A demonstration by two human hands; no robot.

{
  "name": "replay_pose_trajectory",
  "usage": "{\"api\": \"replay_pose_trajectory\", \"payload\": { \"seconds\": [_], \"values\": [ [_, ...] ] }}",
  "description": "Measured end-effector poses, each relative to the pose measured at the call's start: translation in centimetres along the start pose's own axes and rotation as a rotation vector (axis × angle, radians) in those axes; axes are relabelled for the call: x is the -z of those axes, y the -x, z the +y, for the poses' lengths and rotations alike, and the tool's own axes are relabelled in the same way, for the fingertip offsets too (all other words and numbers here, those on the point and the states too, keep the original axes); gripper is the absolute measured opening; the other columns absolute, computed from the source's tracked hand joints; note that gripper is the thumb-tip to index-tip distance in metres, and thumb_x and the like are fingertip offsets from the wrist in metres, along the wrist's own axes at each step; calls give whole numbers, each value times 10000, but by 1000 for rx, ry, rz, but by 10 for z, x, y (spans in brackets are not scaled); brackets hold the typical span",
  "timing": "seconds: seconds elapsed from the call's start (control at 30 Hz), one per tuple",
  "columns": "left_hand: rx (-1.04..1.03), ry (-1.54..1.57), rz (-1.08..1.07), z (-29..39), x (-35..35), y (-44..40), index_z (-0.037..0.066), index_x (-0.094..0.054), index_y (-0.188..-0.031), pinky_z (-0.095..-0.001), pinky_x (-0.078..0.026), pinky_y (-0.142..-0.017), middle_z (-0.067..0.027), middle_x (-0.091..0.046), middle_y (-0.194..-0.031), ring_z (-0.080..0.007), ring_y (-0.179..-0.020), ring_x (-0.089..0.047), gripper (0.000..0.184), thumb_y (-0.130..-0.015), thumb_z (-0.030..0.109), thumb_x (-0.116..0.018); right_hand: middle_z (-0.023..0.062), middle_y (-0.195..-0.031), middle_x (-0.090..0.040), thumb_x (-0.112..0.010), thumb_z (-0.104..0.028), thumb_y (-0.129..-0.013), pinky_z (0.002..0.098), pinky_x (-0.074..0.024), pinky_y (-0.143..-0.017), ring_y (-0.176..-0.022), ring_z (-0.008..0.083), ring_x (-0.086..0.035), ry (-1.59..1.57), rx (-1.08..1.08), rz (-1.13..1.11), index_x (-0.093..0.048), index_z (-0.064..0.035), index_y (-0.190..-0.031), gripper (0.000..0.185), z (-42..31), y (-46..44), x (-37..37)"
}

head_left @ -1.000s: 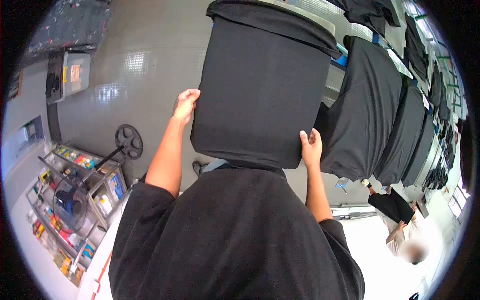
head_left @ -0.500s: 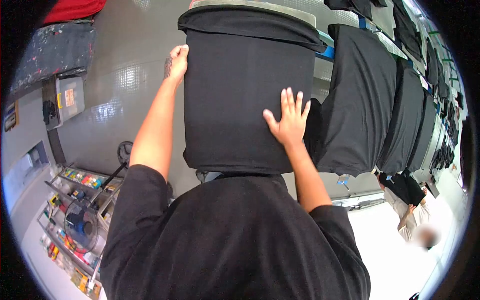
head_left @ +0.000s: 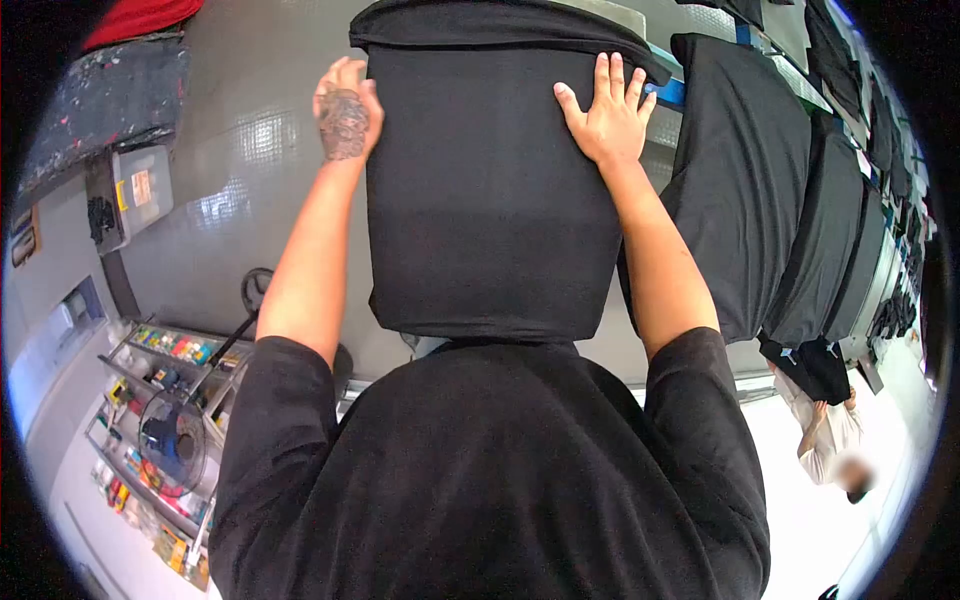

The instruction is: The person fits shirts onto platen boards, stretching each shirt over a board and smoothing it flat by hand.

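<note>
A black T-shirt (head_left: 490, 190) lies stretched smooth over a flat printing board (head_left: 600, 12), whose pale far end shows beyond a folded band of cloth. My right hand (head_left: 610, 125) rests flat near the shirt's far right edge, fingers spread, with the fingertips close to the folded band. Just outside the shirt's left edge is my left hand (head_left: 347, 112), back upward, its thumb apart from loosely bent fingers. Nothing shows in it, and I cannot tell whether the thumb touches the cloth.
More boards covered in black shirts (head_left: 745, 180) line the right side. A person (head_left: 830, 425) handles black cloth at lower right. To the left are a clear plastic bin (head_left: 145, 190), a fan (head_left: 172, 440) and a shelf rack (head_left: 165, 350) with coloured containers. Red cloth (head_left: 140, 20) lies at upper left.
My right hand has slid away from me across the shirt to its far right edge. My left hand has come off its grip on the left edge and moved slightly farther out.
</note>
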State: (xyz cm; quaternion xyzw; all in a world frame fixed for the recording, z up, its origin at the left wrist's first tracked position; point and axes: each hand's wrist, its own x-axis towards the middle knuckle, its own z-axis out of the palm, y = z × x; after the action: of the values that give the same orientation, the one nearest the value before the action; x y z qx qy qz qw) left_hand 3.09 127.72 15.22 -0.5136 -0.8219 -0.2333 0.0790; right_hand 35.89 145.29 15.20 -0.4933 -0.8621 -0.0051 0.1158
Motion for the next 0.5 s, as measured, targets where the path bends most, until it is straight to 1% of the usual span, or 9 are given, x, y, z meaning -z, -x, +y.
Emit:
{"api": "replay_pose_trajectory", "payload": {
  "seconds": [0.03,0.07,0.1,0.17,0.27,0.33,0.37,0.43,0.5],
  "values": [
    [-31,-71,-12,22,5,9,133,-590,-1318,-509,-306,-1132,-105,-545,-1405,-316,-1317,-485,417,-968,359,-566,70,-1634,-303,-444,-726,-913,637,-132,-1191,-1509,402,-220,-5,2,0,-344,-141,-1562,880,-5,5,4],
    [-91,-153,-108,43,11,20,150,-540,-1412,-536,-219,-1186,-85,-459,-1515,-298,-1415,-392,490,-996,409,-512,73,-1629,-313,-442,-720,-917,653,-129,-1183,-1504,402,-233,12,65,-43,-357,-139,-1556,868,-13,15,12],
    [-146,-93,-154,57,11,32,166,-529,-1423,-566,-225,-1182,-84,-437,-1544,-281,-1438,-380,504,-973,386,-589,75,-1624,-323,-440,-714,-920,670,-126,-1175,-1499,402,-246,32,127,-82,-370,-137,-1549,857,-21,24,20],
    [-150,-109,-309,83,8,63,198,-431,-1518,-588,-159,-1204,-61,-354,-1605,-274,-1492,-295,586,-995,449,-518,77,-1602,-362,-449,-688,-926,672,-118,-1175,-1491,384,-268,-57,226,-123,-423,-142,-1522,808,-44,56,34],
    [-126,-78,-331,115,19,97,204,-399,-1540,-641,-136,-1189,-46,-331,-1618,-287,-1503,-270,598,-999,436,-505,63,-1573,-404,-477,-643,-922,666,-92,-1184,-1484,370,-278,-176,296,-225,-455,-160,-1505,757,-84,120,52],
    [-137,-66,-357,124,25,121,204,-410,-1536,-666,-143,-1177,-41,-342,-1614,-290,-1506,-264,570,-1003,388,-499,90,-1550,-431,-495,-614,-927,649,-111,-1191,-1474,345,-307,-256,340,-299,-483,-94,-1474,755,-105,160,71],
    [-174,-107,-377,129,33,130,220,-450,-1511,-659,-175,-1178,-26,-369,-1599,-279,-1496,-289,559,-981,369,-541,100,-1543,-438,-499,-606,-930,639,-118,-1194,-1471,330,-317,-286,351,-329,-492,-67,-1461,756,-109,181,75],
    [-179,-30,-395,135,45,150,227,-465,-1501,-643,-194,-1181,-17,-387,-1589,-268,-1488,-306,543,-977,344,-548,107,-1535,-447,-506,-596,-932,614,-134,-1201,-1464,303,-337,-284,412,-363,-506,-32,-1439,758,-106,211,84],
    [-164,-14,-401,135,55,172,227,-461,-1504,-630,-200,-1184,-14,-383,-1591,-265,-1488,-306,554,-974,355,-556,102,-1533,-449,-518,-615,-917,598,-153,-1203,-1457,298,-349,-310,452,-345,-491,-65,-1457,771,-86,229,85]
  ]
}}
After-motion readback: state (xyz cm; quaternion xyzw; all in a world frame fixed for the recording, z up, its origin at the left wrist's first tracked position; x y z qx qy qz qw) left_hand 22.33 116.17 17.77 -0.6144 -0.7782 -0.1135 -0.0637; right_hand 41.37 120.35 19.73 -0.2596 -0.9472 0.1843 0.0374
